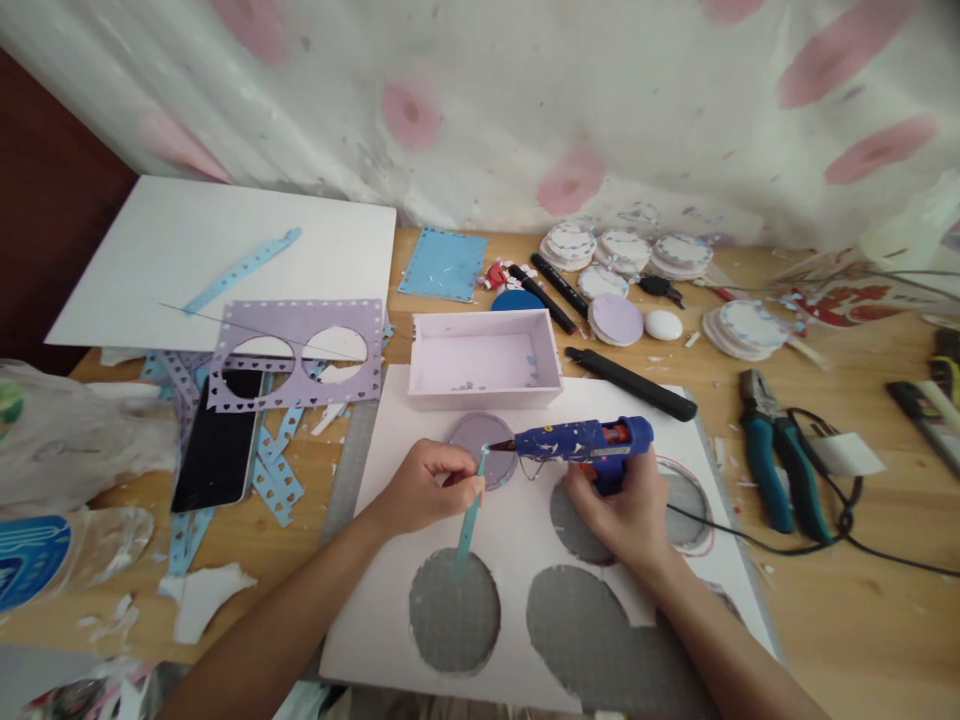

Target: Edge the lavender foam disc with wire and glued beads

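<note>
Just ahead of both hands stands the box (487, 400), its near wall close to the tip of the gun (562, 440). The board (517, 535) lies under both hands, and a gap of white shows between them. Its left edge is just left of the left hand (431, 485), with a bit of grey mat (352, 460) past it. A round hole (454, 612) is cut in the board, nearer the body than the left hand. Well to the right of the right hand (634, 500) are the pliers (780, 455), and the cord (750, 545) runs out that way over the wood. The black bar (634, 384) lies ahead of the right hand, near the box. Far to the left of the left hand is the phone (217, 450). The left hand is pinched small: thumb and finger hold the blue strip (469, 525), one end up by the gun's tip, the other down over the hole. The right hand is wrapped around the gun's handle, and the gun points left. I cannot tell if a finger is pressing the trigger. The purple disc (480, 428) lies on the board, behind the gun's tip.
</note>
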`<state>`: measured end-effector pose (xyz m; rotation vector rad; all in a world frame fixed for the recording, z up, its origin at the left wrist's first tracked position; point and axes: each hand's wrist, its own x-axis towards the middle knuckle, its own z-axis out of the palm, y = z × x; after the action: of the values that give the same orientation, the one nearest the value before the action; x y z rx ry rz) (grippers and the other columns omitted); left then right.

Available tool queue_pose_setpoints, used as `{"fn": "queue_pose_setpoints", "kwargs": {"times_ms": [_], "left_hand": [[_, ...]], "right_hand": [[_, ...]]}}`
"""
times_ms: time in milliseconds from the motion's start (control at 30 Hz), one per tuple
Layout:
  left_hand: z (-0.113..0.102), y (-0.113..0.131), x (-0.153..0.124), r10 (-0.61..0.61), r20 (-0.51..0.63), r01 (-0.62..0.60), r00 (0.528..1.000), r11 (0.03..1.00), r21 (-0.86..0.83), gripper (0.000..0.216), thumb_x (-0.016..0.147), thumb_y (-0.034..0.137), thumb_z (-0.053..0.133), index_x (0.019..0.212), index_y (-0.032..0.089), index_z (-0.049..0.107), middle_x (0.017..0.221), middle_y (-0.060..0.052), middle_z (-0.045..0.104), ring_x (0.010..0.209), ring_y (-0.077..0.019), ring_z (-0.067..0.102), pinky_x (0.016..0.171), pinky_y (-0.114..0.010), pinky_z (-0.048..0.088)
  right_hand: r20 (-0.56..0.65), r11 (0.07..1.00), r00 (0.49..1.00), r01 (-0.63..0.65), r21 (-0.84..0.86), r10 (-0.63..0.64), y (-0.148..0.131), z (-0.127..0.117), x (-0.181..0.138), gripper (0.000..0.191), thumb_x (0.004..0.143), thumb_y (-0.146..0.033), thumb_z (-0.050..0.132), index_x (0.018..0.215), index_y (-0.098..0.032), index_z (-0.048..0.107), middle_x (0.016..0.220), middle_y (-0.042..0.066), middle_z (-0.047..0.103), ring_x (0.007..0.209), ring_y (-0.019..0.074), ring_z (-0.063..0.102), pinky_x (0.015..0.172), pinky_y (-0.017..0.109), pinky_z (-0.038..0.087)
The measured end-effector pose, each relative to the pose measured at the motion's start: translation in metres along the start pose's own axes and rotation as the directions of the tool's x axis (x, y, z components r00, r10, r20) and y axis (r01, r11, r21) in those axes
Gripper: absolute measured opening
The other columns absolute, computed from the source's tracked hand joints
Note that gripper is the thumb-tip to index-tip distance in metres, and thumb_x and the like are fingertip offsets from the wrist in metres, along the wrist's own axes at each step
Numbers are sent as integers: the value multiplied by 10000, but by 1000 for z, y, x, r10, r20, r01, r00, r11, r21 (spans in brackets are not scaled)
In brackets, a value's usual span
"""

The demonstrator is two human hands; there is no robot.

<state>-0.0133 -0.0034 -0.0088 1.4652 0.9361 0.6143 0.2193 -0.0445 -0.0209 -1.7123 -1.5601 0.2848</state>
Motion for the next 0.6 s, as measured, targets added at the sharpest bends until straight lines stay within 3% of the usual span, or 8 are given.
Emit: {"fn": "queue_pose_setpoints", "kwargs": {"times_ms": [367, 500, 600], "left_hand": [[-1, 0, 0, 27, -5, -27, 1000, 999, 25, 263, 721, 175, 511, 461, 146, 487, 477, 13, 472, 507, -92, 439, 504, -219, 325], [0, 1, 0, 32, -5, -32, 999, 999, 23, 265, 715, 160, 500, 451, 148, 480, 471, 16, 465, 502, -92, 439, 503, -218, 326], [0, 1, 0, 44, -3, -44, 999, 999, 20, 266, 715, 165, 502, 451, 148, 481, 466, 18, 456, 497, -90, 431, 504, -219, 322]], "right_hand": [[4, 999, 1000, 15, -51, -15, 1, -1, -1, 235, 703, -281, 614, 900, -231, 496, 516, -84, 518, 370, 102, 454, 406, 218, 384], [-66, 980, 996, 50, -191, -63, 4, -1, -2, 259, 678, -333, 635, 864, -229, 488, 477, -83, 468, 367, 134, 455, 400, 242, 348], [-148, 970, 988, -2, -243, -35, 6, -10, 4, 318, 668, -391, 667, 877, -216, 502, 514, -61, 479, 408, 149, 471, 428, 258, 355]]}}
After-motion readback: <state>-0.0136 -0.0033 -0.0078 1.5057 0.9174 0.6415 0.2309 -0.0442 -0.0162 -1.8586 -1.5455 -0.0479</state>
